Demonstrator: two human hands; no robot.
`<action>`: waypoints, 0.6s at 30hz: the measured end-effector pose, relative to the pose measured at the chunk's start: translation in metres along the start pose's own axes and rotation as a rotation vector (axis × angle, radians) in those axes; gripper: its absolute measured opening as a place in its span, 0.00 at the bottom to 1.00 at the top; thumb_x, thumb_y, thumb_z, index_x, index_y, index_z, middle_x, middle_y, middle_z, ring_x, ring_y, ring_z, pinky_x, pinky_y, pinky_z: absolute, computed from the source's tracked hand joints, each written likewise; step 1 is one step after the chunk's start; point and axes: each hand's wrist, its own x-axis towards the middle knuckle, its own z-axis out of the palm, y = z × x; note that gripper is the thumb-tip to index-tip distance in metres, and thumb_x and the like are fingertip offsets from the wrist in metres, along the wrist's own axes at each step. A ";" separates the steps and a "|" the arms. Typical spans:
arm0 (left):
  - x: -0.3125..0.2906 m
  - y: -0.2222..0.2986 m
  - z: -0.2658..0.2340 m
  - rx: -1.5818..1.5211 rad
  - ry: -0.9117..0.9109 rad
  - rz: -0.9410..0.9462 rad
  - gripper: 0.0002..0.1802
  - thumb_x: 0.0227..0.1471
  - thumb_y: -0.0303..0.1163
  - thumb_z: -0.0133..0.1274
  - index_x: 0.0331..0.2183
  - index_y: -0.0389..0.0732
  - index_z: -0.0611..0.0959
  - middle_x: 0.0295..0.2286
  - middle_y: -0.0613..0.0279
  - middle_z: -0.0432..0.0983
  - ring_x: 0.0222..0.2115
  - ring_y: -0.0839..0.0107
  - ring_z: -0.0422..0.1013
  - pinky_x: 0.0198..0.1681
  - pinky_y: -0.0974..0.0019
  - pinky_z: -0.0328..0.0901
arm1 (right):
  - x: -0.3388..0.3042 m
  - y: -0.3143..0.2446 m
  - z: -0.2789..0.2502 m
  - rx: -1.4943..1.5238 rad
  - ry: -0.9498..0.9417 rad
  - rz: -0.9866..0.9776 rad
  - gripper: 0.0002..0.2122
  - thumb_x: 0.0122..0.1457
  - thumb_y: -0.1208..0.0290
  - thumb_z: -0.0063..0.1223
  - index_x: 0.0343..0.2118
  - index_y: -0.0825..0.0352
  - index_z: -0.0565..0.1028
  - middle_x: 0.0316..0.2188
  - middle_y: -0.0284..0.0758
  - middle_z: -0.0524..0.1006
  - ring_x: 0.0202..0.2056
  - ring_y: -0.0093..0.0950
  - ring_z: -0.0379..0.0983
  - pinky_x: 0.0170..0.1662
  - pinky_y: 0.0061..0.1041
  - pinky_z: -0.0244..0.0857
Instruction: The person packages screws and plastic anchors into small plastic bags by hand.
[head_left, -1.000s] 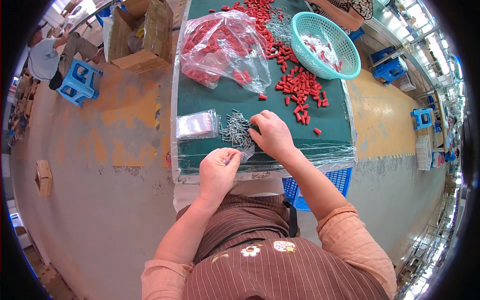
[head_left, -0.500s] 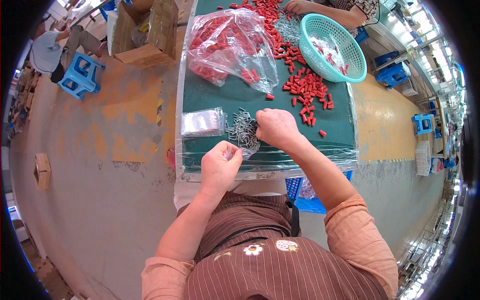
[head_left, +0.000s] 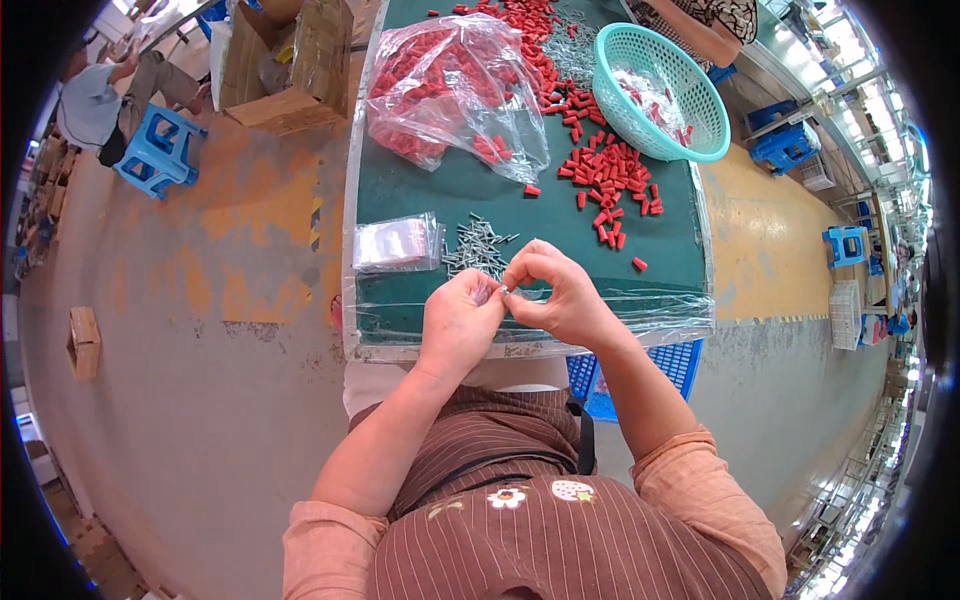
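The table [head_left: 400, 190] spans upper centre of frame. Below the central screws [head_left: 478, 248], left hand [head_left: 458, 322], closed, grips film [head_left: 483, 294]; right hand [head_left: 562, 300] pinches closed alongside, contents unclear.

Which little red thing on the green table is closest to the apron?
The lone red piece, right of the right hand; all other red pieces lie farther back.

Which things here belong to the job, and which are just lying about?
Likely in the job:
metal screws, beyond the left hand and right hand
clear plastic bags, left of the screws
red plugs, loose and bagged
turquoise basket

Apparently lying about:
blue stool, far left
cardboard box, right of the stool
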 end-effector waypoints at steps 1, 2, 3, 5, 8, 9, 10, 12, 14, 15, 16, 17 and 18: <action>0.000 0.000 0.001 0.003 -0.003 0.000 0.07 0.47 0.30 0.57 0.26 0.36 0.80 0.21 0.69 0.73 0.23 0.83 0.64 0.27 0.74 0.62 | -0.002 0.004 0.000 -0.070 0.035 -0.042 0.06 0.46 0.75 0.58 0.27 0.67 0.75 0.29 0.35 0.71 0.36 0.32 0.69 0.42 0.27 0.64; -0.001 0.001 0.001 0.003 -0.016 0.011 0.07 0.47 0.30 0.58 0.26 0.36 0.80 0.21 0.70 0.73 0.23 0.83 0.64 0.26 0.74 0.62 | -0.003 0.005 -0.002 -0.068 0.039 -0.039 0.06 0.46 0.75 0.58 0.27 0.67 0.75 0.29 0.35 0.71 0.36 0.32 0.69 0.42 0.27 0.64; -0.001 0.001 0.002 0.003 -0.029 0.022 0.07 0.47 0.30 0.58 0.26 0.36 0.79 0.21 0.70 0.73 0.23 0.83 0.64 0.26 0.74 0.61 | -0.005 0.006 -0.003 -0.074 0.027 -0.026 0.06 0.45 0.75 0.58 0.27 0.66 0.75 0.30 0.35 0.71 0.37 0.33 0.69 0.43 0.29 0.63; -0.001 0.001 0.002 0.010 -0.027 0.019 0.07 0.47 0.30 0.57 0.26 0.36 0.79 0.21 0.70 0.73 0.23 0.83 0.64 0.26 0.74 0.61 | -0.007 0.006 -0.007 -0.078 0.017 -0.015 0.06 0.45 0.75 0.58 0.27 0.66 0.74 0.31 0.36 0.71 0.38 0.35 0.68 0.44 0.30 0.62; -0.002 0.002 0.004 0.030 -0.012 0.020 0.07 0.48 0.30 0.57 0.26 0.36 0.79 0.20 0.70 0.73 0.23 0.84 0.63 0.26 0.75 0.61 | -0.011 0.007 -0.014 -0.076 0.001 -0.051 0.06 0.45 0.76 0.57 0.28 0.66 0.74 0.32 0.35 0.72 0.38 0.33 0.69 0.42 0.28 0.64; -0.002 0.003 0.004 0.044 0.003 0.023 0.07 0.48 0.30 0.57 0.26 0.36 0.79 0.20 0.70 0.73 0.22 0.84 0.63 0.26 0.75 0.61 | -0.012 0.010 -0.020 -0.053 0.041 -0.047 0.07 0.45 0.77 0.57 0.29 0.66 0.74 0.32 0.35 0.72 0.37 0.32 0.69 0.41 0.27 0.64; -0.002 0.003 0.003 0.050 0.007 0.020 0.07 0.48 0.30 0.57 0.26 0.36 0.79 0.20 0.70 0.73 0.22 0.84 0.63 0.26 0.75 0.61 | -0.013 0.014 -0.027 -0.026 0.080 -0.045 0.08 0.45 0.77 0.56 0.30 0.66 0.74 0.32 0.35 0.72 0.37 0.31 0.69 0.40 0.26 0.65; -0.001 0.005 0.000 0.077 0.012 0.021 0.07 0.47 0.30 0.57 0.26 0.36 0.80 0.20 0.70 0.73 0.22 0.83 0.64 0.26 0.75 0.61 | -0.020 0.015 -0.048 -0.255 0.194 0.084 0.07 0.46 0.79 0.52 0.31 0.67 0.74 0.31 0.36 0.72 0.36 0.29 0.70 0.39 0.24 0.65; 0.003 0.002 0.001 0.051 0.010 0.006 0.07 0.48 0.31 0.57 0.25 0.37 0.80 0.21 0.69 0.73 0.21 0.83 0.64 0.25 0.75 0.61 | -0.027 0.026 -0.068 -0.500 0.281 0.204 0.07 0.47 0.76 0.53 0.32 0.67 0.75 0.32 0.38 0.73 0.36 0.34 0.71 0.40 0.29 0.66; 0.005 0.001 0.000 0.026 0.013 -0.011 0.07 0.48 0.31 0.57 0.25 0.37 0.80 0.21 0.69 0.74 0.21 0.83 0.64 0.24 0.75 0.60 | -0.032 0.036 -0.075 -0.670 0.328 0.216 0.07 0.48 0.75 0.53 0.32 0.67 0.75 0.32 0.39 0.73 0.36 0.37 0.72 0.40 0.31 0.66; 0.007 0.002 0.000 0.027 0.011 -0.011 0.07 0.48 0.31 0.57 0.25 0.37 0.80 0.21 0.69 0.74 0.21 0.83 0.64 0.24 0.75 0.60 | -0.037 0.045 -0.080 -0.670 0.329 0.217 0.07 0.48 0.75 0.53 0.32 0.67 0.75 0.32 0.39 0.73 0.36 0.37 0.72 0.40 0.31 0.66; 0.009 0.003 -0.001 -0.073 -0.018 -0.097 0.07 0.48 0.31 0.57 0.25 0.38 0.79 0.21 0.68 0.73 0.20 0.83 0.63 0.21 0.75 0.58 | -0.041 0.053 -0.083 -0.773 0.329 0.272 0.07 0.48 0.74 0.54 0.32 0.66 0.75 0.32 0.39 0.73 0.36 0.39 0.72 0.40 0.33 0.66; 0.010 0.004 -0.003 -0.173 -0.046 -0.183 0.07 0.48 0.31 0.57 0.25 0.39 0.78 0.21 0.68 0.73 0.19 0.84 0.62 0.19 0.76 0.56 | -0.045 0.061 -0.085 -0.878 0.330 0.326 0.07 0.49 0.73 0.54 0.32 0.66 0.75 0.32 0.40 0.73 0.36 0.41 0.72 0.40 0.35 0.66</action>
